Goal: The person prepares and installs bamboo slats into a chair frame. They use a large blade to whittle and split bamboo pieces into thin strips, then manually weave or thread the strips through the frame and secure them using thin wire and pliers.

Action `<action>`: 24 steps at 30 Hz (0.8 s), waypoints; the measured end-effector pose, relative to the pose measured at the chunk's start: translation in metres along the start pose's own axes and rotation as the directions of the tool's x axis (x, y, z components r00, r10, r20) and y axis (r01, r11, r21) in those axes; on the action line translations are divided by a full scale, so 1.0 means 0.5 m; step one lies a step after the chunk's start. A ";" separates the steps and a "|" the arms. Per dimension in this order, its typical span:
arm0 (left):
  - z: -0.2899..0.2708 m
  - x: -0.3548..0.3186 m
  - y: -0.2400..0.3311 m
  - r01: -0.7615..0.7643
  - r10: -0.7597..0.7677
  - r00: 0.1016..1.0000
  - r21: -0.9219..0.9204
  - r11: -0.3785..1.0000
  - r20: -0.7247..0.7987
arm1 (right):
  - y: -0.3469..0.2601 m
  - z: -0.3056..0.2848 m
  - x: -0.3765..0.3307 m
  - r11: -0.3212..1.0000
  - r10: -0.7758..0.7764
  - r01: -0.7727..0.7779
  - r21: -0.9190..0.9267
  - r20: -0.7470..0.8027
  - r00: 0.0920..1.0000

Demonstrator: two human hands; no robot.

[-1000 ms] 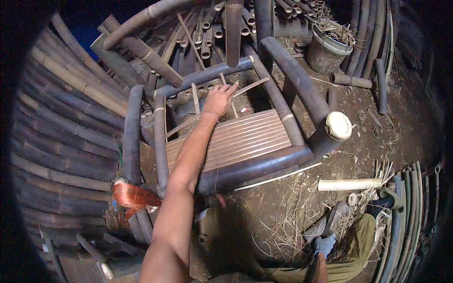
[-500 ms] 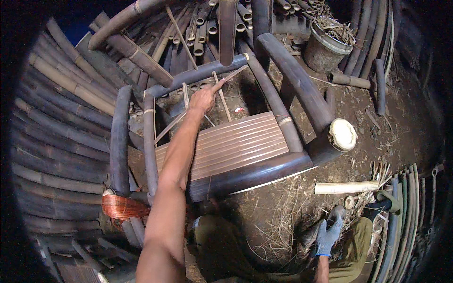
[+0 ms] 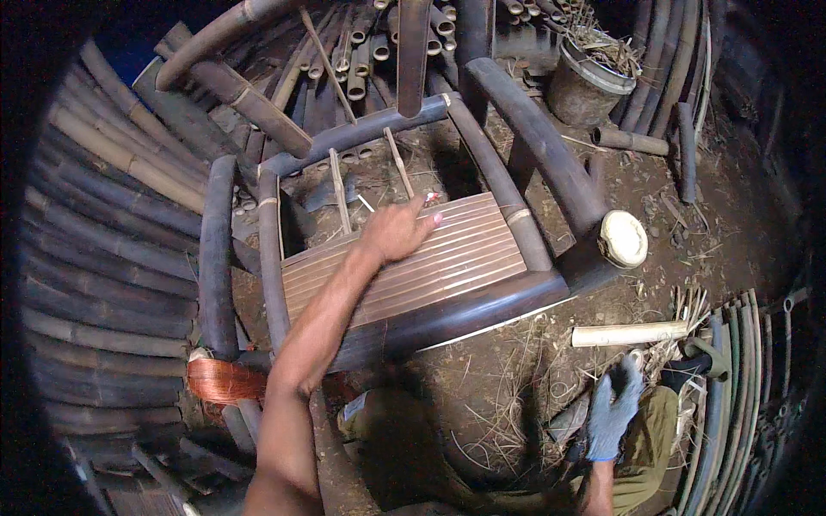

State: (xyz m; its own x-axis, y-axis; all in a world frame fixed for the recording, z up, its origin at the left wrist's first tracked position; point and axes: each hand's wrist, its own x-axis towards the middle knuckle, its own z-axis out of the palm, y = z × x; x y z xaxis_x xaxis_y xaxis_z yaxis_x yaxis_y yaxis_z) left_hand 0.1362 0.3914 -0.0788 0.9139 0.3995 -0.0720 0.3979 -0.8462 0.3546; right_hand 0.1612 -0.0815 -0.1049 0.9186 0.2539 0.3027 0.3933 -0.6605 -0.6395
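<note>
One bare left hand (image 3: 396, 232), thumb and forefinger parted, now rests on the slats (image 3: 447, 258) in the front of the bamboo chair frame (image 3: 447, 308) | gloved right hand (image 3: 614, 408) spread | slanting strip no longer spans behind, so likely joins the slats.

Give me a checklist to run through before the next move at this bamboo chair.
1. Left hand over the slats, near their far edge: ok.
2. Nothing tucked under the left palm: cannot tell, its underside is hidden.
3. Slats lying side by side across the seat frame: ok.
4. Seat frame covered all the way back: not ok, its far part is open, with two thin strips in view there.
5. Near ends of those strips secured: cannot tell, they are out of sight.
6. Right hand gloved and open: ok.
</note>
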 end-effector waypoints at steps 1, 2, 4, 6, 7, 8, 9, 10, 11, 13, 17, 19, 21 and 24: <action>-0.001 -0.024 0.021 0.022 -0.023 0.998 -0.015 1.000 -0.054 | -0.019 -0.003 0.028 0.995 0.029 -0.026 0.093 -0.029 0.999; -0.010 -0.036 0.022 0.034 -0.035 0.998 -0.028 0.999 -0.058 | -0.051 0.001 0.063 0.987 -0.042 0.060 0.151 -0.120 0.992; -0.012 -0.050 0.021 0.049 -0.054 0.997 -0.070 0.996 -0.061 | -0.133 -0.014 0.137 0.972 -0.199 0.221 0.075 -0.231 0.952; 0.029 -0.073 -0.033 0.104 -0.078 0.959 0.082 0.991 -0.273 | -0.213 0.001 0.205 0.933 -0.294 0.344 0.106 -0.328 0.898; 0.040 -0.080 -0.048 0.129 -0.063 0.926 0.153 0.980 -0.373 | -0.245 -0.005 0.240 0.906 -0.385 0.423 0.034 -0.350 0.854; 0.032 -0.096 -0.051 0.194 -0.123 0.921 0.163 0.967 -0.369 | -0.267 0.001 0.273 0.869 -0.470 0.493 -0.032 -0.359 0.806; 0.018 -0.111 -0.044 0.247 -0.174 0.916 0.166 0.955 -0.361 | -0.278 0.008 0.302 0.869 -0.487 0.490 -0.075 -0.311 0.816; 0.007 -0.128 -0.043 0.302 -0.226 0.906 0.173 0.938 -0.357 | -0.287 0.014 0.330 0.865 -0.501 0.489 -0.113 -0.264 0.824; 0.007 -0.150 -0.057 0.348 -0.287 0.905 0.159 0.924 -0.313 | -0.292 0.020 0.352 0.858 -0.513 0.490 -0.151 -0.216 0.831; 0.002 -0.202 -0.093 0.455 -0.419 0.880 0.140 0.880 -0.225 | -0.285 0.072 0.380 0.854 -0.517 0.519 -0.033 -0.153 0.842; -0.031 -0.229 -0.106 0.398 -0.390 0.917 0.113 0.910 -0.084 | -0.266 0.082 0.387 0.875 -0.472 0.455 -0.164 -0.085 0.877; -0.041 -0.226 -0.094 0.397 -0.395 0.918 0.137 0.908 -0.040 | -0.297 0.069 0.371 0.804 -0.573 0.529 -0.269 -0.118 0.811; -0.001 -0.236 -0.116 0.387 -0.346 0.914 0.198 0.901 -0.213 | -0.354 0.068 0.347 0.628 -0.767 0.657 -0.417 -0.190 0.612; 0.031 -0.209 -0.112 0.241 -0.143 0.927 0.257 0.936 -0.347 | -0.460 0.138 0.291 0.484 -0.872 0.873 -0.056 0.057 0.486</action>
State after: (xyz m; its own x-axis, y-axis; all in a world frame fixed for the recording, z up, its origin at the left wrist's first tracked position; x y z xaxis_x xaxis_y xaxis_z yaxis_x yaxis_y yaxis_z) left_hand 0.0199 0.3914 -0.1055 0.7622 0.6137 0.2059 0.6130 -0.7865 0.0749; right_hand 0.2072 0.1562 0.0373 0.1061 0.7395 0.6648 0.9905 -0.1371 -0.0056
